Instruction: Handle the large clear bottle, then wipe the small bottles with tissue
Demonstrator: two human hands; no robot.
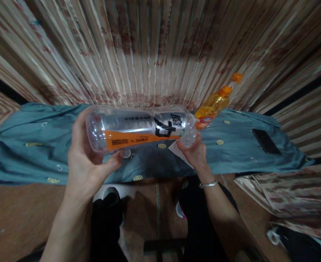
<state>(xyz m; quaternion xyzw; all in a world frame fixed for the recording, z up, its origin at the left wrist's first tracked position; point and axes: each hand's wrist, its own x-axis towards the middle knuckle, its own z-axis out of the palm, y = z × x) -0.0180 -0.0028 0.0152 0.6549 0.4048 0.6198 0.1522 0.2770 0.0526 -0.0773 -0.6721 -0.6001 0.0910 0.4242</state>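
A large clear plastic bottle [138,127] with a silver, black and orange label lies sideways in the air above the cloth. My left hand [89,156] wraps round its wide base end, thumb underneath. At the neck end on the right, my right hand [194,149] grips the bottle with its fingers partly hidden behind it. Whether a cap is on the neck cannot be made out. Just behind the right hand stands a yellow pump bottle [213,105] with an orange top. A white paper [180,154] shows beside my right hand.
A teal patterned cloth [239,156] covers the narrow table. A black phone [266,141] lies at its right. Pleated curtains [149,47] hang behind. My legs are below the front edge, and a dark bag-like object [297,242] is at the lower right.
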